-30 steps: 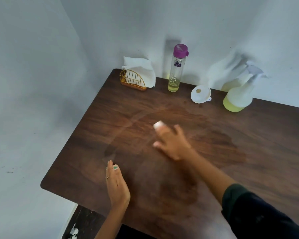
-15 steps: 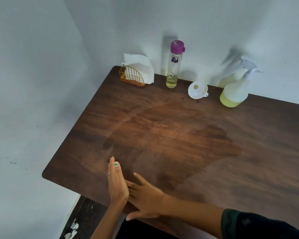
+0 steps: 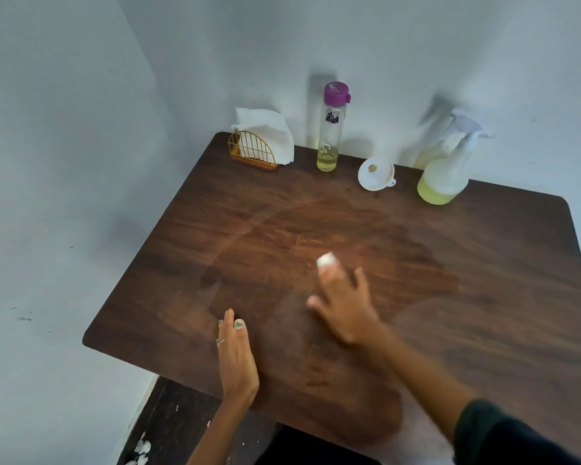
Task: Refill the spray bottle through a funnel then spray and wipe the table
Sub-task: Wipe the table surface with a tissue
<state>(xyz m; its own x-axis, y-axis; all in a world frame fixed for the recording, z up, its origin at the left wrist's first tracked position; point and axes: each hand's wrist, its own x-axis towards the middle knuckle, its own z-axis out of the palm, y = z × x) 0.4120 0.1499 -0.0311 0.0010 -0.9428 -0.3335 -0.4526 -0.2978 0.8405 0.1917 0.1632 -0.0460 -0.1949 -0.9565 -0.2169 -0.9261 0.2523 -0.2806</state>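
My right hand (image 3: 346,307) lies flat on the brown wooden table (image 3: 500,250), motion-blurred, pressing a small white tissue wad (image 3: 326,260) that pokes out beyond its fingertips. Around it the wood shows a broad damp smear (image 3: 399,263). My left hand (image 3: 235,357) stands on its edge near the table's front edge, fingers straight, holding nothing. The spray bottle (image 3: 445,169), with yellow liquid in its base, stands at the back right against the wall. A white funnel (image 3: 376,173) lies beside it.
A tall clear bottle with a purple cap (image 3: 331,129) and a little yellow liquid stands at the back centre. A gold wire holder with white napkins (image 3: 259,149) sits in the back left corner. Walls close off the left and far sides.
My right hand swept from the table's middle back to the front edge beside my left hand, then forward again to the middle with the tissue. My left hand stayed put.
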